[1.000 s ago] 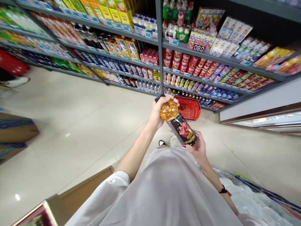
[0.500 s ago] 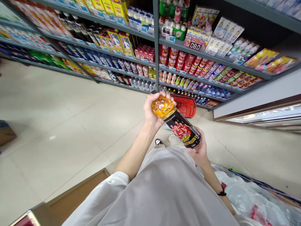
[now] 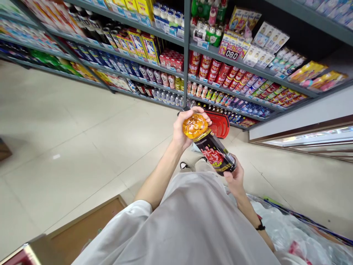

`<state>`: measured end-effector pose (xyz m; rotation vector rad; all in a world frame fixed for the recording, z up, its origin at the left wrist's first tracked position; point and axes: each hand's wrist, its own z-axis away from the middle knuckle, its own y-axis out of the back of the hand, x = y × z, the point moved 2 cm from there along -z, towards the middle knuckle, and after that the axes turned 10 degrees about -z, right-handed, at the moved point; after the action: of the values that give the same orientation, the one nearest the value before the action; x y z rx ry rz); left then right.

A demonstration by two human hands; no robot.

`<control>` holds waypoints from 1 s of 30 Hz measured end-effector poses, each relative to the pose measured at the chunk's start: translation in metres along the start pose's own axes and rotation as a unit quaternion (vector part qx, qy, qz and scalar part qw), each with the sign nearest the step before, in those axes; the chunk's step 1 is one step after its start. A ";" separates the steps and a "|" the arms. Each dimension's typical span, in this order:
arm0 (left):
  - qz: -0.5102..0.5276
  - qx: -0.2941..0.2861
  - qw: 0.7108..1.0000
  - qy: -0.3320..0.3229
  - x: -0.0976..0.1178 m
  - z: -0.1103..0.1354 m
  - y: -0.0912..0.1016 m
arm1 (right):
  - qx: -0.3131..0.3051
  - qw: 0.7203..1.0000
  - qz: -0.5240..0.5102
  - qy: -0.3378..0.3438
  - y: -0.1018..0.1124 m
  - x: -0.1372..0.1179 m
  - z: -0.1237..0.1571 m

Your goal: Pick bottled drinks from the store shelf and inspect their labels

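Note:
A drink bottle with an amber upper part and a black label with red and yellow print lies tilted across both palms in front of my body. Around its amber end are the fingers and thumb of my left hand, near the dark cap that pokes out beyond them. My right hand grips the black base from below and the right side. A red shopping basket sits on the floor behind the bottle, partly covered by it and by my left fingers.
Shelving full of bottles, cans and cartons spans the far side. Plastic-wrapped packs lie at my right. A brown board-like surface is at my lower left. On the right stands a wood-trimmed glass case.
The bottle and both hands have shifted slightly, the left end a little to the right. My view has moved slightly too. Both hands keep hold of the bottle.

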<state>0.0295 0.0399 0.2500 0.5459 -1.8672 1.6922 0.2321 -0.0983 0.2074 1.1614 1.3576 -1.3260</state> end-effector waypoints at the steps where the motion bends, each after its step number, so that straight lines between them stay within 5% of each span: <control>1: -0.001 -0.004 1.000 -0.003 0.001 0.001 0.000 | -0.003 0.999 0.027 0.024 0.001 -0.001 0.000; 12: 0.008 0.036 0.999 -0.001 0.009 0.011 0.009 | -0.053 0.920 0.270 0.280 0.003 -0.006 -0.005; 25: 0.057 0.072 0.996 0.010 0.014 0.019 0.021 | -0.082 0.825 0.385 0.406 -0.015 -0.018 -0.002; 28: 0.078 0.105 0.991 0.013 0.012 0.022 0.024 | -0.080 0.839 0.363 0.397 -0.013 -0.011 0.003; 30: 0.101 0.121 0.988 0.002 0.013 0.024 0.026 | -0.048 0.894 0.305 0.326 -0.014 -0.007 0.005</control>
<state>0.0002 0.0203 0.2375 0.4603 -1.7749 2.0685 0.2196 -0.1031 0.2168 1.8647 1.3044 -0.4150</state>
